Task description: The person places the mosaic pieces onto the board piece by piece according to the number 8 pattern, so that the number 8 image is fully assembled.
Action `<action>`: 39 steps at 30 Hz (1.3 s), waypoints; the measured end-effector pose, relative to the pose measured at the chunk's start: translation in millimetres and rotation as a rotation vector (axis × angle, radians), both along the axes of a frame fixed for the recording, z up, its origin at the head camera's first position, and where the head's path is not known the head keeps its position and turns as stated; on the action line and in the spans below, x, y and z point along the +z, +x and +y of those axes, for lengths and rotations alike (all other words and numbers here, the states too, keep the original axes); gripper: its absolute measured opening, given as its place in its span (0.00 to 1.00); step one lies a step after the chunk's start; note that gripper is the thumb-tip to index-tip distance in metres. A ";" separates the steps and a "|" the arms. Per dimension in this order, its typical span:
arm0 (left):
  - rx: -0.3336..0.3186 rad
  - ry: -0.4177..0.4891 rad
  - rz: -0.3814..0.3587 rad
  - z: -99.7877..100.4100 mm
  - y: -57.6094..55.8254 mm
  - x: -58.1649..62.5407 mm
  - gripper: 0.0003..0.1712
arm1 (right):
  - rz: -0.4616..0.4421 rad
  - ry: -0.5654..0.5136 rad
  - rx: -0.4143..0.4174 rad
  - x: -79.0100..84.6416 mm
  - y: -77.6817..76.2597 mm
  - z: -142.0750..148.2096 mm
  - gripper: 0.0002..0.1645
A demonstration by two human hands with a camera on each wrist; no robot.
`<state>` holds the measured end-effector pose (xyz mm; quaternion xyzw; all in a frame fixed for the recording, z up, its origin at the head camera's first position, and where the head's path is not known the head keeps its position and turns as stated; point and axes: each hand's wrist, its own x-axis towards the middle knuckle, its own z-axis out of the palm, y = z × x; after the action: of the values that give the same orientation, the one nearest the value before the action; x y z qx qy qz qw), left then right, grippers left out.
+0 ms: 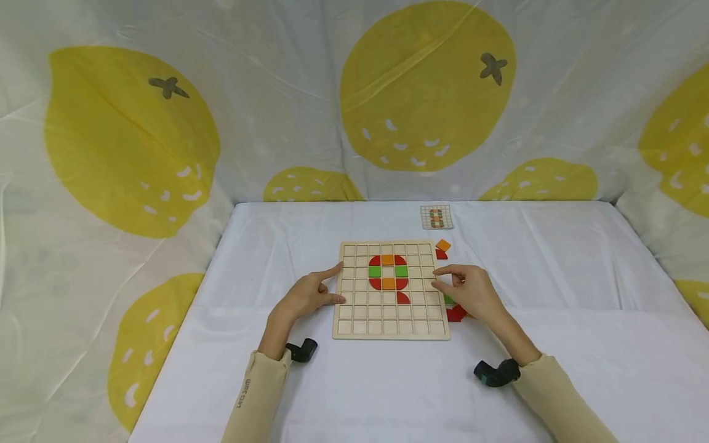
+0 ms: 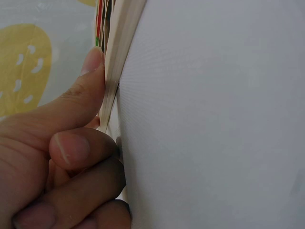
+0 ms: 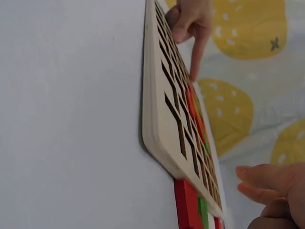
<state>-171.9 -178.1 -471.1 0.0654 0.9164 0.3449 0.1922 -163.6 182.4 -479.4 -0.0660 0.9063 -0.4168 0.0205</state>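
- I view the board (image 1: 359, 312) mid-table, a red, orange and green ring (image 1: 401, 271) in its far half.
- Left hand (image 1: 303, 297), reaching from near left: thumb and index spread, tips touching the board's left edge; other fingers folded under. I log it as bracing, not grasping.
- Right hand (image 1: 469, 288), pointing left over the right edge: thumb and index extended, tips slightly parted; released.
- Loose pieces (image 1: 456, 314) lie beside that edge.
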 end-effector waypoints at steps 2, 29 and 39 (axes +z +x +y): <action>0.001 0.002 -0.002 0.4 0.1 -0.2 0.51 | 0.005 0.021 -0.017 1.0 -2.5 11.0 0.16; -0.009 -0.017 0.003 -0.8 0.4 0.2 0.52 | -0.085 0.028 -0.090 -15.8 -20.3 75.3 0.21; -0.010 -0.002 0.002 -1.0 1.1 1.2 0.51 | -0.120 0.008 -0.057 -16.0 -19.3 69.2 0.22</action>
<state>-170.8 -179.2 -470.0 0.0700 0.9167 0.3428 0.1930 -182.9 251.6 -495.4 -0.0149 0.9067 -0.4168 0.0632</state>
